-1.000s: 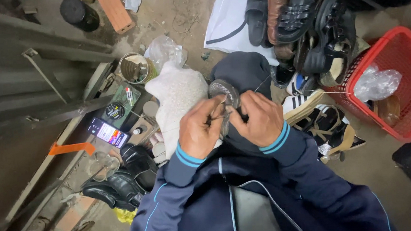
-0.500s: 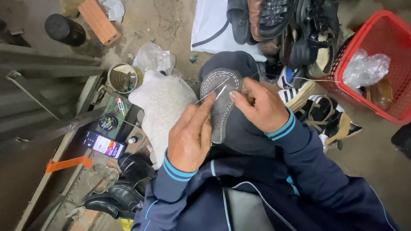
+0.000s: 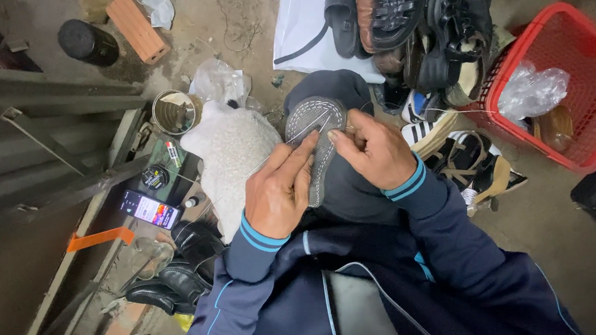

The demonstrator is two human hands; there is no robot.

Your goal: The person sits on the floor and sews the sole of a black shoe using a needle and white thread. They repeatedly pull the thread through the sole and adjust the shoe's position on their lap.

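A grey shoe sole [image 3: 315,128] with stitched edge lies sole-up across my lap, over dark trousers. My left hand [image 3: 280,190] grips its near left edge with fingers curled on it. My right hand [image 3: 373,148] pinches a thin needle or thread [image 3: 307,128] against the sole's right side, the thread running out to the right. Both sleeves are navy with light blue cuffs.
A white fleecy cloth [image 3: 231,155] lies left of my knee. A phone [image 3: 150,208], a tin can [image 3: 171,113] and black shoes [image 3: 179,267] sit at the left. A heap of sandals and shoes [image 3: 414,33] and a red plastic basket [image 3: 586,91] are at the right.
The sole has turned from a small bunched shape to lying lengthwise with its tread up. My hands have spread apart along it, and the view has shifted slightly.
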